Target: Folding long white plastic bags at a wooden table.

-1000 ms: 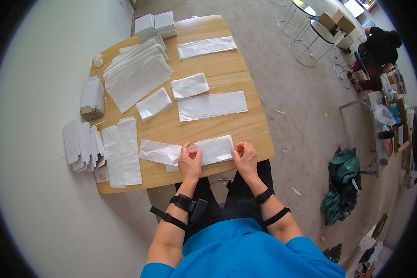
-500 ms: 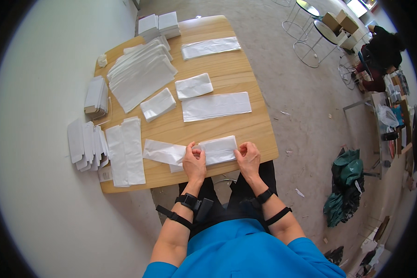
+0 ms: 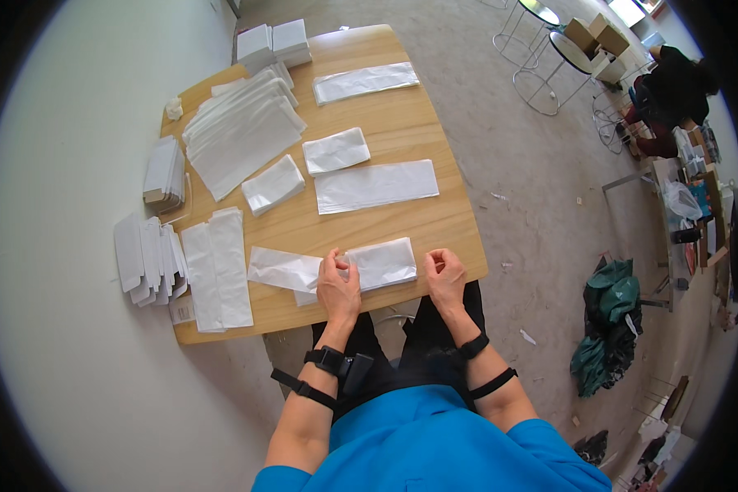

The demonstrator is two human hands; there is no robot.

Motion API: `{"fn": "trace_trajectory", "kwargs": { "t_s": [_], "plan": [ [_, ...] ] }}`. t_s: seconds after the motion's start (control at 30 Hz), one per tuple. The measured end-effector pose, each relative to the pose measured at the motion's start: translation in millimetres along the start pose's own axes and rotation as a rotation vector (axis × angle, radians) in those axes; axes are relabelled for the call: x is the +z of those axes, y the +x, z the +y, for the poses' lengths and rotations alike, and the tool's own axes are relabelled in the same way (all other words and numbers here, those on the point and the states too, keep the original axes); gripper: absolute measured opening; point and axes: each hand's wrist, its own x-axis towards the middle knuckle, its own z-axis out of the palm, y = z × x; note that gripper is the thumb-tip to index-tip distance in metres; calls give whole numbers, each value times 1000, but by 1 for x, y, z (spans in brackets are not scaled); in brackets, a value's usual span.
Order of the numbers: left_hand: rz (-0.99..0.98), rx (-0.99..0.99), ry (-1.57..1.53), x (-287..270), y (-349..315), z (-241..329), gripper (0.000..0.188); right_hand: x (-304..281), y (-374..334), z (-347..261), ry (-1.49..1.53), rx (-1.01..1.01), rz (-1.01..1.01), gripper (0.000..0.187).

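On the near part of the wooden table (image 3: pixel 295 234) lies a folded white sheet (image 3: pixel 381 262), thin and slightly shiny. My left hand (image 3: pixel 339 289) rests at its left end, fingers loosely curved and thumb apart from them. Its fingertips partly cover the spot where the folded piece meets a longer white sheet (image 3: pixel 283 266) stretching left. Just off the folded sheet's right end, my right hand (image 3: pixel 445 280) hovers near the table edge, fingers curled together, with nothing visible in them.
Folded white sheets (image 3: pixel 377 187) and a fanned stack (image 3: pixel 242 131) lie farther back. White boxes (image 3: pixel 272 45) stand at the far left corner; flat white cartons (image 3: pixel 143 254) line the left edge by the wall. Right are green bags (image 3: pixel 611 299), round stools (image 3: pixel 571 53) and a seated person (image 3: pixel 672 94).
My right hand has come away from the folded sheet's right end, moving slightly right, its fingers curling in. My left hand stays at the left end. The view has shifted a little.
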Motion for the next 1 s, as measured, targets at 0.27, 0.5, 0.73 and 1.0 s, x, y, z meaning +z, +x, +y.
{"fn": "trace_trajectory", "kwargs": {
  "t_s": [0.27, 0.5, 0.73, 1.0],
  "plan": [
    [-362, 285, -130, 13, 4, 30, 23, -10, -11, -26, -106, -146, -157, 15],
    [-504, 341, 62, 27, 13, 18, 32, -22, -35, -1, -355, -405, -224, 26],
    [-549, 358, 85, 18, 14, 22, 47, -20, -30, -25, -129, -353, -187, 20],
    [-157, 142, -268, -14, 0, 3, 36, 35, 5, -3, 258, 59, -270, 26]
  ]
}}
